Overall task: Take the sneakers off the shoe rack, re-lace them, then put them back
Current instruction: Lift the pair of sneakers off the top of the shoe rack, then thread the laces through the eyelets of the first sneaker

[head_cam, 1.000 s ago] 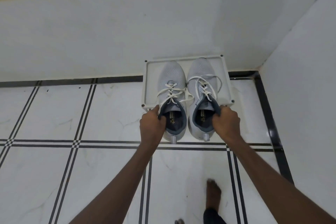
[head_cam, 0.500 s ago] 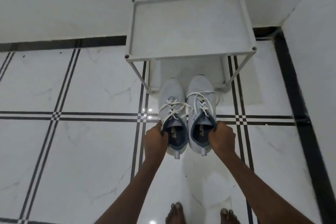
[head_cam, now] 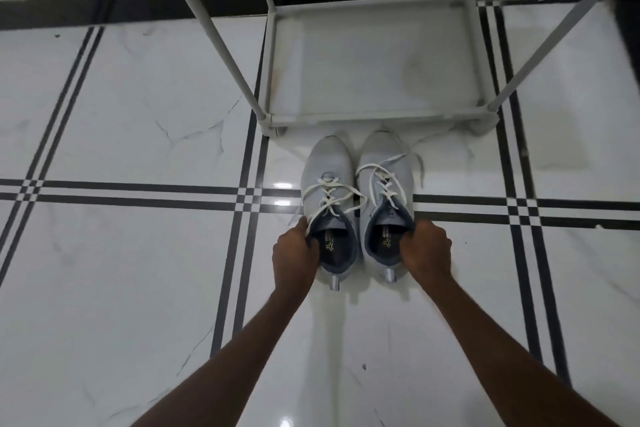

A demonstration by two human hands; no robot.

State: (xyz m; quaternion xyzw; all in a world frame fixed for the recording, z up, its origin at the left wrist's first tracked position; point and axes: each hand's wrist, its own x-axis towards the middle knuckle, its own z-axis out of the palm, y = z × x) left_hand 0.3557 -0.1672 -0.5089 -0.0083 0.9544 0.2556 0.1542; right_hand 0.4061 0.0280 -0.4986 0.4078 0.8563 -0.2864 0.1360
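Note:
Two pale grey sneakers with white laces stand side by side on the floor, toes toward the shoe rack. My left hand point(head_cam: 295, 255) grips the collar of the left sneaker point(head_cam: 327, 166) on its outer side. My right hand point(head_cam: 428, 250) grips the collar of the right sneaker point(head_cam: 382, 152) the same way. The laces are threaded and loose, with ends trailing over the sides. The white shoe rack point(head_cam: 377, 118) stands just beyond the toes, its bottom shelf bare.
The floor is glossy white marble tile point(head_cam: 121, 288) with black double-line borders. A black skirting strip point(head_cam: 104, 7) runs along the wall behind the rack. The rack's slanted legs point(head_cam: 221, 45) rise on both sides of the lower shelf.
Both hands have carried the sneakers off the rack's top shelf, down and back toward me, onto the floor in front of the rack. The view has dropped lower.

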